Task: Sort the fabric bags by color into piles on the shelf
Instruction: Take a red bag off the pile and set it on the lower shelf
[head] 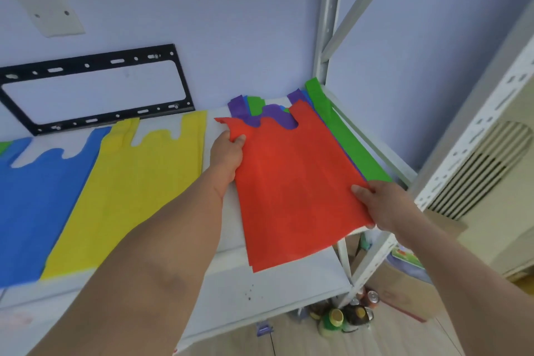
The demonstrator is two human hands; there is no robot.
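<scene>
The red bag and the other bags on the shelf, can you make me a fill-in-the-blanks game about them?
1. Both hands hold the ____ bag: the left hand near its handle, the right hand at its bottom corner.
2. The bag lying flat between the blue bag and the left hand is ____.
3. Under the held bag lies a mixed pile showing purple, blue and ____ fabric.
4. On the wall behind the shelf hangs a ____ metal bracket.

Missing words: red; yellow; green; black
</scene>
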